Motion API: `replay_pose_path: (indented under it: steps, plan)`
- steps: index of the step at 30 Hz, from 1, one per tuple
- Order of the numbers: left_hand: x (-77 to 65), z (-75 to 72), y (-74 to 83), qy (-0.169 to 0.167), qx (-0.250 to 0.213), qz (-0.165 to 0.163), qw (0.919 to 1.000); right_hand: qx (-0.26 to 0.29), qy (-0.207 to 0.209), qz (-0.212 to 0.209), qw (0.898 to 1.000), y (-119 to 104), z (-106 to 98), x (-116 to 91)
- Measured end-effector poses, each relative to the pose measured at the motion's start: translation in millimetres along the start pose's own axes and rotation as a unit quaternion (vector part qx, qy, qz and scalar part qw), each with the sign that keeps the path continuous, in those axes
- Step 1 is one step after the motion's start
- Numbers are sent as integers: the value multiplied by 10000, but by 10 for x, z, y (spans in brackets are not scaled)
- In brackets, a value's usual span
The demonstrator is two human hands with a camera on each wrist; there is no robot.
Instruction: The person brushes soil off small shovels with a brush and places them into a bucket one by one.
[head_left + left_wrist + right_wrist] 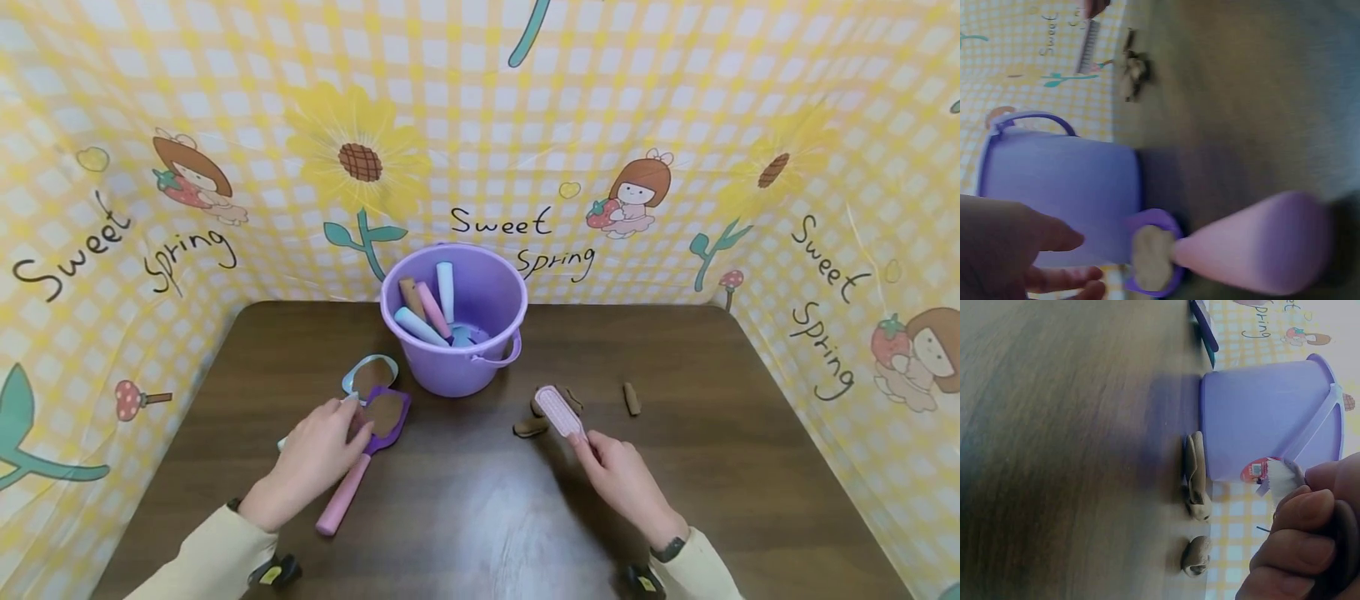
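My left hand [318, 450], thumb and fingers apart with nothing between them, hovers over a light blue tool [372, 360] with a rounded head; the hand hides its middle. Beside it lies a purple toy shovel [406, 408] with a pink handle [345, 497] and a brown patch on its blade. My right hand [626, 479] grips a small pink brush [558, 410], whose pale bristles [1284, 480] show in the right wrist view. Beneath and behind the brush are several curled brown clay-like pieces [531, 427].
A purple bucket [453, 372] stands at the back middle of the table, its handle [510, 354] hanging to the right. Blue, pink and brown tool handles [433, 310] lean inside it. Another brown piece [632, 399] lies farther right. Yellow checked cloth [480, 125] encloses the brown table [465, 517].
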State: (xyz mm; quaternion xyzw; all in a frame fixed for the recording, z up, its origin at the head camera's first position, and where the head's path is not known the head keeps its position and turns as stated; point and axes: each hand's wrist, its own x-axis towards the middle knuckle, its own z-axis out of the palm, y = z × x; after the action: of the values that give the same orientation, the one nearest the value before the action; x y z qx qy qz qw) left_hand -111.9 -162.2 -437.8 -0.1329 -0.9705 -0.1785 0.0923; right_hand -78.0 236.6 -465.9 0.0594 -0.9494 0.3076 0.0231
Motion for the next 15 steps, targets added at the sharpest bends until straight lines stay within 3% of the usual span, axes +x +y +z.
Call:
replay_pose_path:
  steps: [5, 10, 15]
  plan:
    - [-127, 147, -43, -607, 262, -56, 9978, -3, -125, 109, 9999, -25, -3, -27]
    - [-244, 240, -59, -1310, 177, -600, 9894, -26, -203, -36, 9998, -50, 42, -37]
    - [-281, 288, -62, -1498, 39, -763, 9858, -85, -199, -211, 9995, -57, 88, -31]
